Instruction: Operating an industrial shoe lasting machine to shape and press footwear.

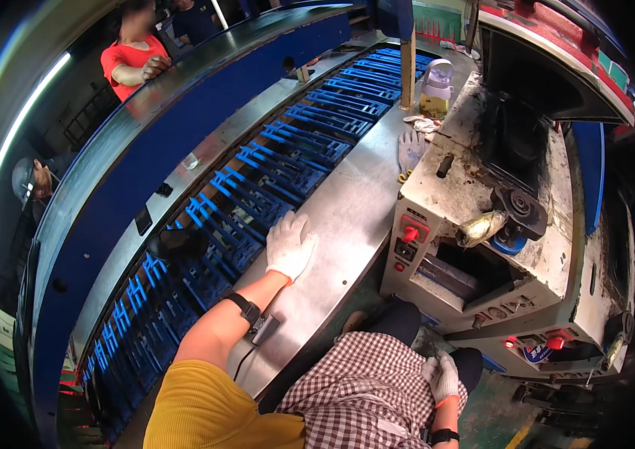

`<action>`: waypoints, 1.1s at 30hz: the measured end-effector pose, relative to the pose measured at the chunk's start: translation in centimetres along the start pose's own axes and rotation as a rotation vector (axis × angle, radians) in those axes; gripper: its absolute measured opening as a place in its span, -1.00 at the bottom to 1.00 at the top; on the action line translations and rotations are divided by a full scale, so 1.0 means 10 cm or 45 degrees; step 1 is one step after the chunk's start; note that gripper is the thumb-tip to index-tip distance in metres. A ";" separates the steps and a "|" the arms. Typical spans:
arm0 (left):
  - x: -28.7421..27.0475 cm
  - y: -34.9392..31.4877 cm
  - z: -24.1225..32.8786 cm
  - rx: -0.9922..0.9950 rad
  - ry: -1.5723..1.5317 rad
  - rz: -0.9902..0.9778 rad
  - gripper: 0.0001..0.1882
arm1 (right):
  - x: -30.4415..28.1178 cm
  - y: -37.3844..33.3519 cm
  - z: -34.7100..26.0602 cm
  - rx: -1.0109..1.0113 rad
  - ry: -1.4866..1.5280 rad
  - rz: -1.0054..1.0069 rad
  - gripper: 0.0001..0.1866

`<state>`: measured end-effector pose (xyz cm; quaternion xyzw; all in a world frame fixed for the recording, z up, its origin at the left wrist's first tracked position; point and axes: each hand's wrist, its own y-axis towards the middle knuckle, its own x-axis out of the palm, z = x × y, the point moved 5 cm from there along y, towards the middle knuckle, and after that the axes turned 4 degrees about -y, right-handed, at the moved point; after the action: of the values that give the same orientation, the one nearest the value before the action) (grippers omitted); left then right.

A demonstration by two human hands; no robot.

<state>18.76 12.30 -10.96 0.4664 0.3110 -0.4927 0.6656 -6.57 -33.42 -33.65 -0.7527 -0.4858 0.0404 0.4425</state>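
One gloved left hand (291, 247), fingers loosely parted, on steel ledge (355, 198) — long axis running away rightward, right hand (443, 376), fingers unclear

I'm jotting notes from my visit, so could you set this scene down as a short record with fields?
Left hand: white-gloved, on the metal counter
Right hand: white-gloved, by the checkered garment
Beside counter: blue bars
Counter's far end: grey glove, lidded bottle
At right: pale machine, red switch
Background: person in red
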 end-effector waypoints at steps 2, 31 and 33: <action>-0.01 0.00 0.02 -0.004 -0.001 0.005 -0.46 | -0.02 0.00 0.01 -0.007 -0.042 -0.011 -0.52; -0.02 -0.01 0.03 -0.033 0.027 -0.024 -0.45 | -0.02 0.00 0.00 0.001 -0.056 -0.007 -0.57; -0.03 -0.01 0.05 -0.035 -0.001 -0.041 -0.45 | -0.02 0.00 0.00 0.002 -0.053 -0.006 -0.57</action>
<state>18.53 11.94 -10.51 0.4519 0.3251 -0.4992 0.6640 -6.68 -33.55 -33.76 -0.7503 -0.4965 0.0555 0.4330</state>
